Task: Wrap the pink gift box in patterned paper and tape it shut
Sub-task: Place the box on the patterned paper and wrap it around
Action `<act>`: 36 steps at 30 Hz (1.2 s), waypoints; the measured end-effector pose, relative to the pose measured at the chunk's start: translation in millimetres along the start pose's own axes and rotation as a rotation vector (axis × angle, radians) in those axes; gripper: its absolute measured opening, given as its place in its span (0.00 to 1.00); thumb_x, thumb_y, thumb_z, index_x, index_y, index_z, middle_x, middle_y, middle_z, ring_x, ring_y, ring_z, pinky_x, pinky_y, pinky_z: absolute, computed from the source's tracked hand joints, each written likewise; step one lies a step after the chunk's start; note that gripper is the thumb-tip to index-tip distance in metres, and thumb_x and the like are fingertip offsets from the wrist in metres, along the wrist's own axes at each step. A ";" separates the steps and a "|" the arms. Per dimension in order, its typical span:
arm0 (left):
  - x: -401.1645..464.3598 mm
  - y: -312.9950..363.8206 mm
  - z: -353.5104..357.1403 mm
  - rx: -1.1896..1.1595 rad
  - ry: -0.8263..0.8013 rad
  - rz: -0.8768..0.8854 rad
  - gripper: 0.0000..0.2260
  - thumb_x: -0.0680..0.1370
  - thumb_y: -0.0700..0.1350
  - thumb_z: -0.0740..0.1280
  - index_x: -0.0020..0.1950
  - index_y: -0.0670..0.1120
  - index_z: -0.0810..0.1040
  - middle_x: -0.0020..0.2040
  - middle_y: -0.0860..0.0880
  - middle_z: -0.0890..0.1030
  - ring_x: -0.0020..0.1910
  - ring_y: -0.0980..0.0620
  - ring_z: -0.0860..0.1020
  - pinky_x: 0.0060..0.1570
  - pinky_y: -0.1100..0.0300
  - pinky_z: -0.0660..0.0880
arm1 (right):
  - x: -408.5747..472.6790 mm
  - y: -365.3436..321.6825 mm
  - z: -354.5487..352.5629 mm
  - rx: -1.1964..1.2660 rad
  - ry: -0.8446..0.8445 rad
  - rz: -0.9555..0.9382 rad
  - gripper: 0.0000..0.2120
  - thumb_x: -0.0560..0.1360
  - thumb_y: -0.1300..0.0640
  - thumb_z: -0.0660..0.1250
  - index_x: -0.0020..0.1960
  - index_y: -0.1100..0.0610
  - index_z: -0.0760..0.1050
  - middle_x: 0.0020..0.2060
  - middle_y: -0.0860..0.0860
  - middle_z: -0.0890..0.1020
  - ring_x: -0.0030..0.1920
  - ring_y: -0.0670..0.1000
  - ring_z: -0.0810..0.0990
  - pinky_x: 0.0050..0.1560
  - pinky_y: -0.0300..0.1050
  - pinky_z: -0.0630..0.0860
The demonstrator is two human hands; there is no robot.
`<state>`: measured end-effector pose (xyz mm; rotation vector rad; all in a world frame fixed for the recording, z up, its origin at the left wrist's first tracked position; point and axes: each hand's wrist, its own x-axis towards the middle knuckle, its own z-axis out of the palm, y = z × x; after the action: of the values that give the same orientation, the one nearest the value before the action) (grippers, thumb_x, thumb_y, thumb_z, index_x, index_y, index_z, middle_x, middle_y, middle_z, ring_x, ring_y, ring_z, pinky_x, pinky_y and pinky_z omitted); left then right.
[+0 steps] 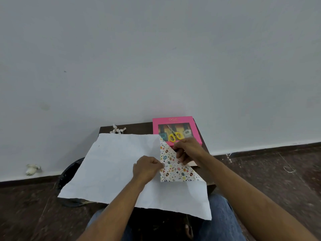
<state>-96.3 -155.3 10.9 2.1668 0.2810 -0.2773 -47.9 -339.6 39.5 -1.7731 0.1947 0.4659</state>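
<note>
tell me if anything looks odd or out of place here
The yellow-handled scissors lie on top of the pink gift box, which must be cleared before wrapping. The white-backed patterned paper overhangs the small dark table, and its edges look ragged.

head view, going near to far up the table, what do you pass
near edge of the wrapping paper → left hand → right hand → yellow scissors → pink gift box

Support: small dark brown table [139, 128] against a white wall | On it: wrapping paper [121, 171] white side up, right corner folded to show pattern | Behind the paper's right end: pink gift box [173, 119] | Behind its left end: crumpled paper scraps [117, 130]
</note>
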 end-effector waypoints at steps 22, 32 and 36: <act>-6.2 -57.0 -9.4 -0.167 -0.078 0.197 0.12 0.72 0.42 0.74 0.32 0.52 0.76 0.74 0.55 0.67 0.78 0.60 0.51 0.72 0.58 0.35 | 89.5 -54.6 43.1 -0.174 0.158 -0.124 0.04 0.76 0.63 0.71 0.48 0.64 0.77 0.36 0.61 0.83 0.29 0.53 0.82 0.29 0.46 0.81; -5.3 -55.3 -14.1 -0.257 -0.136 0.155 0.07 0.66 0.51 0.71 0.31 0.53 0.75 0.74 0.56 0.67 0.78 0.60 0.51 0.74 0.55 0.36 | 139.9 -74.6 113.1 -0.756 0.102 -0.154 0.08 0.74 0.64 0.66 0.51 0.66 0.77 0.42 0.61 0.83 0.42 0.62 0.84 0.44 0.55 0.83; -1.3 -60.0 -14.6 -0.243 -0.140 0.157 0.12 0.73 0.43 0.74 0.32 0.52 0.75 0.75 0.56 0.67 0.78 0.60 0.51 0.74 0.54 0.36 | 138.7 -68.2 113.2 -0.872 0.126 -0.228 0.08 0.73 0.61 0.67 0.51 0.62 0.77 0.46 0.58 0.82 0.47 0.60 0.82 0.43 0.47 0.79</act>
<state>-114.2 -109.6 -26.6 1.9076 0.0603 -0.2880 79.5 -197.6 22.1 -2.6426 -0.1556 0.2829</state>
